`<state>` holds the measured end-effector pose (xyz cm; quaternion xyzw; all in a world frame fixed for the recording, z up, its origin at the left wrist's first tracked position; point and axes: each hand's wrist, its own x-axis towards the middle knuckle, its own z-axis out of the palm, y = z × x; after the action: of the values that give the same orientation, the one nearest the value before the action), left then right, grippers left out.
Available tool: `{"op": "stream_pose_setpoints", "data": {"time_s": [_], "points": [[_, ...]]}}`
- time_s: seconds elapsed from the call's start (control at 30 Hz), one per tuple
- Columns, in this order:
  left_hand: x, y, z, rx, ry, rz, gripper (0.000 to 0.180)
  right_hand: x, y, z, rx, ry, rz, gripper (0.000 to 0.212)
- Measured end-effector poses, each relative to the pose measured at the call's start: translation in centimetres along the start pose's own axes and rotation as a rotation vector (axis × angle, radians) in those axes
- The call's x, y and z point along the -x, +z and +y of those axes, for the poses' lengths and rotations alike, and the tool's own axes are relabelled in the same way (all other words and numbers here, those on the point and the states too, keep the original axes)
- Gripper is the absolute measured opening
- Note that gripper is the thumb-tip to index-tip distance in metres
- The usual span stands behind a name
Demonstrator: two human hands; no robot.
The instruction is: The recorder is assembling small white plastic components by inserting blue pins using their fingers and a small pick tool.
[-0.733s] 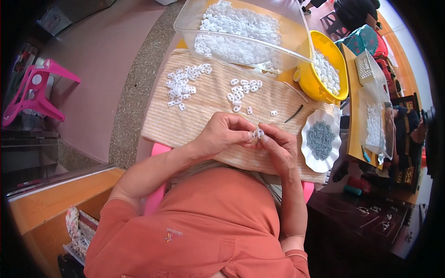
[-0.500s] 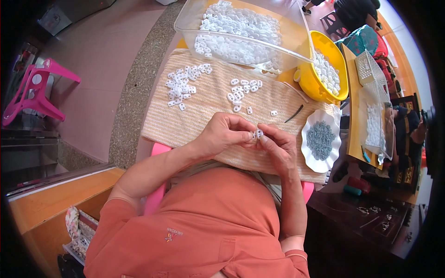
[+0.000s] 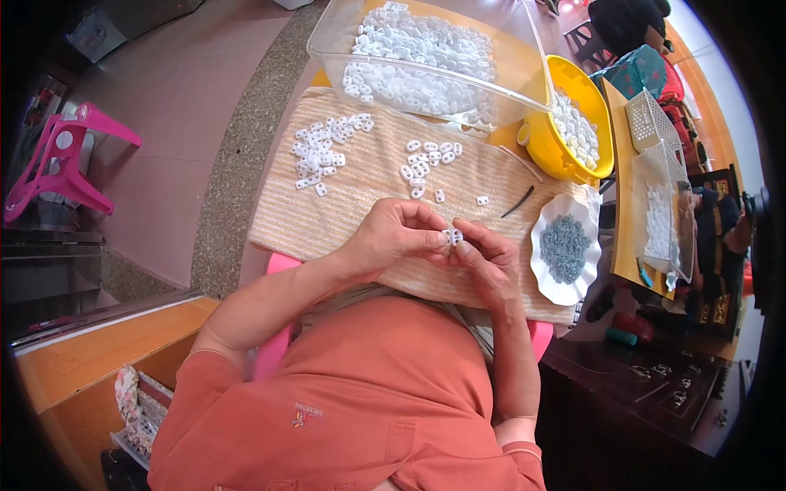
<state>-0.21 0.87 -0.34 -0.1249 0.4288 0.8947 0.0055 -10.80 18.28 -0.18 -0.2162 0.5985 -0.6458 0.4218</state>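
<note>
My left hand (image 3: 399, 233) and my right hand (image 3: 489, 260) meet over the near part of the striped cloth. Between their thumbs and fingers is a small white two-hole plastic piece (image 3: 453, 237); both hands pinch it, and fingers partly cover it. Beyond them lie a loose group of oval white two-hole pieces (image 3: 419, 170) and, further left, a heap of squarer white pieces (image 3: 315, 153). To the right of my right hand stands a white wavy-edged dish (image 3: 540, 272) with many small grey metal parts (image 3: 565, 245).
A clear plastic bin (image 3: 524, 90) full of white pieces stands at the far side, next to a yellow basin (image 3: 602, 102) with more. A thin dark strip (image 3: 518, 201) lies near the dish. A pink stool (image 3: 70, 164) is at the left; a person in dark clothes (image 3: 626, 24) is far right.
The white piece has turned between my fingers, so its holes now show more plainly. My right-hand fingers have shifted slightly; the arms otherwise stay in place.
</note>
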Motion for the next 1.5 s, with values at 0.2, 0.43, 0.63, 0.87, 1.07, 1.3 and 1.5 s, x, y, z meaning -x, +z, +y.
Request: {"op": "stream_pose_setpoints", "data": {"time_s": [0.2, 0.43, 0.63, 0.87, 1.07, 1.3, 1.5], "points": [[-0.1, -0.2, 0.0, 0.076, -0.016, -0.023, 0.013, -0.1, 0.3, 0.4, -0.063, -0.106, 0.042, 0.035], [-0.1, -0.1, 0.1, 0.158, -0.070, -0.020, 0.014, -0.2, 1.0, 0.8, -0.131, -0.147, 0.059, 0.035], [0.0, -0.3, 0.2, 0.200, -0.101, -0.054, 0.013, -0.1, 1.1, 0.6, -0.134, -0.169, 0.038, 0.034], [0.0, -0.2, 0.2, 0.202, -0.107, -0.091, 0.010, -0.1, 1.6, 0.0, -0.106, -0.239, 0.004, 0.030], [0.0, -0.1, 0.1, 0.211, -0.095, -0.111, 0.010, 0.0, 1.5, 0.3, -0.030, -0.275, 0.035, 0.030], [0.1, 0.2, 0.2, 0.219, -0.074, -0.131, 0.010, 0.1, 2.1, -0.3, 0.040, -0.341, 0.032, 0.029], [0.4, 0.3, 0.0, 0.181, -0.003, -0.181, 0.010, 0.6, 2.2, -0.7, 0.263, -0.299, 0.061, 0.028]]}}
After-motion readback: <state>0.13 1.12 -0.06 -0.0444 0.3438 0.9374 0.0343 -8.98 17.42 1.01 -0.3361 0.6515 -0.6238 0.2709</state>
